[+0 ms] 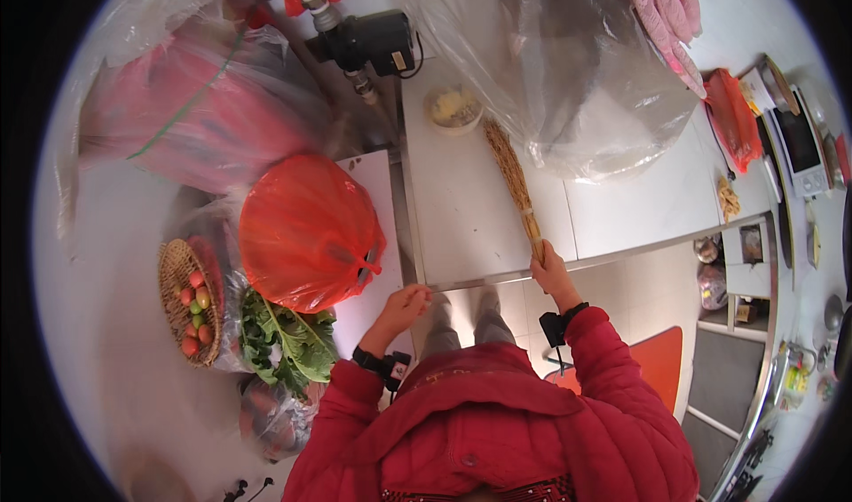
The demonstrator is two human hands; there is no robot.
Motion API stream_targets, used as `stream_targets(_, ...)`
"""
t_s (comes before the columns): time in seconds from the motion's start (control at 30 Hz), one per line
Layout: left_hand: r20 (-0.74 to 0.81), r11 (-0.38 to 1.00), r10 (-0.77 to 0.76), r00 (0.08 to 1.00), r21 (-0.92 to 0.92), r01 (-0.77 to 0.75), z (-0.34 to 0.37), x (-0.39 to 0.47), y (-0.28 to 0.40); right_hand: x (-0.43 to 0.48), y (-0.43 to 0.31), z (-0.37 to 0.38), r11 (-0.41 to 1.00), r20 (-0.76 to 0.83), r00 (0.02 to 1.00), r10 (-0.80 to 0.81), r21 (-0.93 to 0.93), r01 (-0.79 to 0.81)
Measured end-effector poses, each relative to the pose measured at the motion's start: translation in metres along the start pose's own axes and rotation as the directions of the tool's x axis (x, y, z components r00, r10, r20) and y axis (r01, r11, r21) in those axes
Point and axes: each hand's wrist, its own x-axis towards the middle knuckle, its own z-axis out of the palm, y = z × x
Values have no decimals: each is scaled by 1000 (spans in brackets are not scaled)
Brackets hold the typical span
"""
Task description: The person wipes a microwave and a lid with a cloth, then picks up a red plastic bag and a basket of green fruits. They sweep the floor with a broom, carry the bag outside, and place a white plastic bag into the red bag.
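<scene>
My right hand [554,274] grips the handle end of a straw hand broom [516,169], just past the front edge of a white tiled counter [466,222]. The broom lies slantwise over the tiles, its bristles pointing away from me. Beyond their tips, a round bowl [453,110] with something yellow in it stands on the counter. My left hand [407,305] is at the counter's front left corner with its fingers curled; whether it holds anything small cannot be made out. A few dark specks are on the tiles.
A large clear plastic bag [579,89] covers the counter's back right. To the left are a tied red plastic bag [309,232], leafy greens [293,342] and a wicker basket [170,289] with tomatoes. A black pump-like device [376,41] on a pipe stands at the back. An orange-red panel [659,362] is low right.
</scene>
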Motion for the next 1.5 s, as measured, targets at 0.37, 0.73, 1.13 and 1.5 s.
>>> stream_targets(0.37,-198,999,-10,980,-41,2,-116,-20,-44,-77,2,-23,792,442,827,-347,-334,511)
stream_targets(0.73,-467,999,-11,884,-40,-9,-48,-66,-42,-51,77,-65,916,444,866,-231,-202,347)
stream_targets(1.13,-608,985,-128,783,-172,27,28,-131,-56,13,24,-65,714,502,739,-449,-295,635)
stream_targets(1.5,-664,971,-138,735,-238,-33,36,-136,-81,-3,-19,-74,592,711,549,-438,-232,772)
